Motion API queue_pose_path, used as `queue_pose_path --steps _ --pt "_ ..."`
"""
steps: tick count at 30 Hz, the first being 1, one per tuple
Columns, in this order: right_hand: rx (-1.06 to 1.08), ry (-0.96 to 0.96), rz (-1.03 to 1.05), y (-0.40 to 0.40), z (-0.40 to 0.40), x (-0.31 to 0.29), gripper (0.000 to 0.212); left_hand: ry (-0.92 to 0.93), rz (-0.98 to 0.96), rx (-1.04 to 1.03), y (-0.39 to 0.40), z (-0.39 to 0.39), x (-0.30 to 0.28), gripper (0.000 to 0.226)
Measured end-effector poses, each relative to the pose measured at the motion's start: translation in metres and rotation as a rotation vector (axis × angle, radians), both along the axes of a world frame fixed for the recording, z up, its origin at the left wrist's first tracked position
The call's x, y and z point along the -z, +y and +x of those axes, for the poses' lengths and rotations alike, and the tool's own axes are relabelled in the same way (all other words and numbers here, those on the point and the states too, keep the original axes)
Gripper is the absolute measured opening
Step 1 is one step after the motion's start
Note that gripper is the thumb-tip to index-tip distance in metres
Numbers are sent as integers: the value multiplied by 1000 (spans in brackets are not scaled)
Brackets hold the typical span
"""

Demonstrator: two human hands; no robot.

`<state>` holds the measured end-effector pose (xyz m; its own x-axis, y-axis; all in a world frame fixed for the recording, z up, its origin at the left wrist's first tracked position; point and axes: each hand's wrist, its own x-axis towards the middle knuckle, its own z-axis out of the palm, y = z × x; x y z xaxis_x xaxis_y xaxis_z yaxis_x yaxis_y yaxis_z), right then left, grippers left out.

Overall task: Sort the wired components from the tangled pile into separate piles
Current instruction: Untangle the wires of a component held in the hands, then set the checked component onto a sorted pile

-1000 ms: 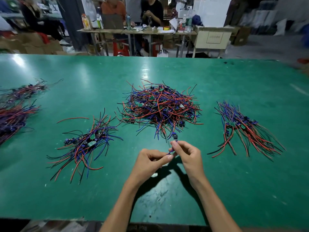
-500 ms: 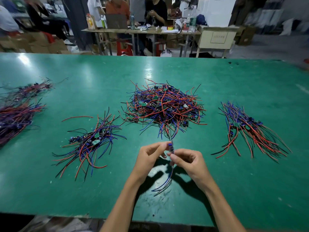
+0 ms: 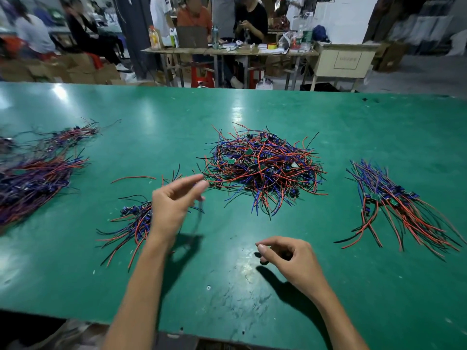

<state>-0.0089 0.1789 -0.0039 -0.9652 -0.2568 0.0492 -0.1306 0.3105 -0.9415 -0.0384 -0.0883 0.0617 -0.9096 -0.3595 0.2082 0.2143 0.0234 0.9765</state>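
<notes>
The tangled pile (image 3: pixel 262 168) is a loose mound of red, blue and black wires with small green boards poking out, lying mid-way across the green table (image 3: pixel 353 286). Left of the mound, the left hand (image 3: pixel 171 205) hovers over a smaller sorted pile (image 3: pixel 131 223), thumb and fingertips nearly together; a blurred wire (image 3: pixel 199 215) hangs beneath them, but whether it is pinched is unclear. Nearer than the mound, the right hand (image 3: pixel 290 258) hangs loosely curled, holding nothing. Right of the mound lies another sorted pile (image 3: pixel 394 205).
</notes>
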Motion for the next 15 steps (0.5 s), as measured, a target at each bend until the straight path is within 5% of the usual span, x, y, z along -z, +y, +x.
queue_pose_path --steps 2,6,10,15 --pt "15 0 23 0 0 0 7 -84 -225 -134 -33 -10 -4 25" --pt "40 18 78 -3 -3 4 6 -377 -1003 -393 -66 -15 14 38" --pt "344 118 156 -9 -19 10 16 -195 -1087 -547 -42 -10 41 26" --pt "463 89 588 -29 -58 -2 41 -103 -1171 -212 -4 -14 68 20"
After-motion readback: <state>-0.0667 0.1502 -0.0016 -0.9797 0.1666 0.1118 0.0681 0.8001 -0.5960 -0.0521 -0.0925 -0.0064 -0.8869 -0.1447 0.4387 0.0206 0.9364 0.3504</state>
